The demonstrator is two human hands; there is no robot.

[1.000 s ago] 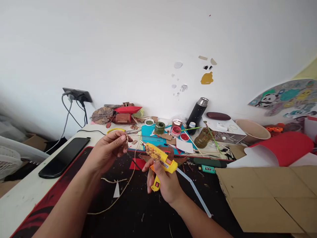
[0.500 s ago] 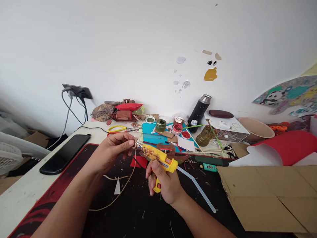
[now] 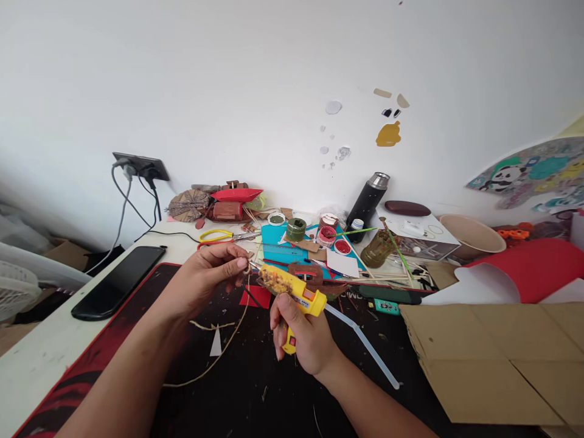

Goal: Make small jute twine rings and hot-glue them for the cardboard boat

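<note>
My right hand (image 3: 301, 331) is wrapped round the handle of a yellow glue gun (image 3: 292, 289), whose body is smeared with brown residue. A long clear glue stick (image 3: 365, 340) sticks out of its back end. The gun's metal nozzle points left, at the fingertips of my left hand (image 3: 223, 267). Those fingers pinch the end of a thin twine (image 3: 232, 337), which hangs down and curves across the dark mat. Whether the nozzle touches the twine, I cannot tell. Below lie a white paper triangle (image 3: 216, 342) and a red paper piece (image 3: 255, 297).
Behind my hands are scissors (image 3: 216, 236), paint jars (image 3: 296, 229), a blue sheet (image 3: 274, 237) and a black flask (image 3: 368, 198). Folded cardboard (image 3: 493, 365) covers the right side. A phone (image 3: 118, 283) lies at the left, below a wall socket (image 3: 141, 165) with cables.
Almost nothing differs. The glue gun has shifted very slightly left, its nozzle still at my left fingertips; the whole view has moved a touch.
</note>
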